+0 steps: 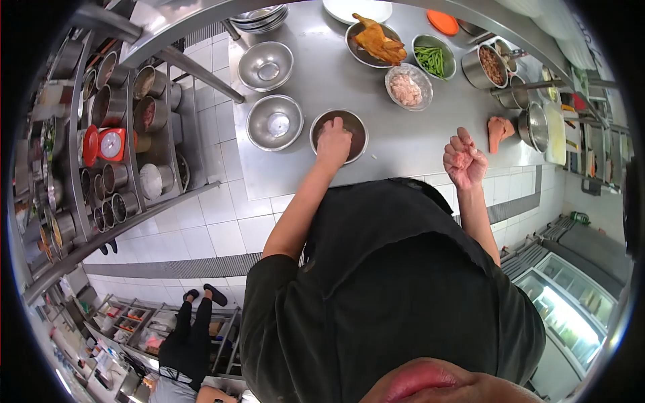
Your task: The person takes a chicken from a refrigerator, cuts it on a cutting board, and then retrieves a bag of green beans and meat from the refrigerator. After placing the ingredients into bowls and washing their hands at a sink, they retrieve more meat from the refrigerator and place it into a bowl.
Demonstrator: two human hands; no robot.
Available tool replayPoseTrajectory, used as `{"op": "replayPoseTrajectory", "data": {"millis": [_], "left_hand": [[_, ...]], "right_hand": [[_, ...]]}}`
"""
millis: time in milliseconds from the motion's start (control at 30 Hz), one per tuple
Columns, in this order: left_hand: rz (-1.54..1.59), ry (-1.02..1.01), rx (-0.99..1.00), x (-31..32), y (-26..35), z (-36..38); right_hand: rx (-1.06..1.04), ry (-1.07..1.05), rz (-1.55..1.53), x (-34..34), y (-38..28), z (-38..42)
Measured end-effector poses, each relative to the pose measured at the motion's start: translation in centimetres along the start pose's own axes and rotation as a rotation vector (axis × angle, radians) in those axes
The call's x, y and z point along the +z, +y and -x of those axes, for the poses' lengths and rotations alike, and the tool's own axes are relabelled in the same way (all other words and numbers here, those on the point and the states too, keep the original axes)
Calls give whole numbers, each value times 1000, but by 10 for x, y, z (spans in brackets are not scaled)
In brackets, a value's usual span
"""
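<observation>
My left hand [334, 142] reaches down into a metal bowl [365, 136] near the table's front edge. Its fingertips bend toward the dark reddish-brown contents and are partly hidden. On the right, my right hand [465, 160] is raised palm up by the table's edge, fingers curled round a small pinkish lump that looks like raw paste or meat. A glass-like bowl [428, 101] of pale pink minced meat [406, 88] stands beyond, between both hands. To the right of my right hand lies an orange-pink piece of raw meat or fish [498, 133].
Two shiny metal bowls [275, 123] stand at left. A cooked whole bird [378, 41] lies in a bowl at the back, beside green beans [430, 60] and a pot of brown pieces [492, 65]. A rack of pots [111, 105] stands left; another person [190, 336] is behind.
</observation>
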State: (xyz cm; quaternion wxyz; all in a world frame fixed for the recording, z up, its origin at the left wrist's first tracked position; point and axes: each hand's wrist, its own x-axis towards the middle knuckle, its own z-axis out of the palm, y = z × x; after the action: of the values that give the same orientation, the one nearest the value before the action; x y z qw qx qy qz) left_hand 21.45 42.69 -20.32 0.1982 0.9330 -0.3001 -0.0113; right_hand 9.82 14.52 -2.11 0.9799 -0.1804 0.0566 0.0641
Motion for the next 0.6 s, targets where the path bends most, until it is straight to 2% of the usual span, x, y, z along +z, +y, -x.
{"op": "replayPoseTrajectory", "data": {"millis": [67, 167, 300, 367, 433, 500, 567, 600], "left_hand": [[-26, -28, 74, -3, -1, -6], [-23, -48, 73, -13, 2, -13], [28, -151, -18, -6, 3, -15], [109, -146, -69, -10, 7, -13], [189, -138, -123, -14, 11, -8], [175, -134, -107, -16, 13, -3], [212, -183, -114, -21, 12, -2], [238, -189, -92, -19, 14, 0]], "right_hand": [[34, -3, -3, 2, 4, -14], [90, -8, -1, 7, 17, -44], [227, -12, 43, 22, 46, -116], [311, -104, 21, 28, 62, -164], [290, -55, 96, 32, 86, -215], [232, 222, 299, 76, 126, -258], [314, 81, 370, 58, 155, -314], [328, 80, 374, 54, 168, -334]]}}
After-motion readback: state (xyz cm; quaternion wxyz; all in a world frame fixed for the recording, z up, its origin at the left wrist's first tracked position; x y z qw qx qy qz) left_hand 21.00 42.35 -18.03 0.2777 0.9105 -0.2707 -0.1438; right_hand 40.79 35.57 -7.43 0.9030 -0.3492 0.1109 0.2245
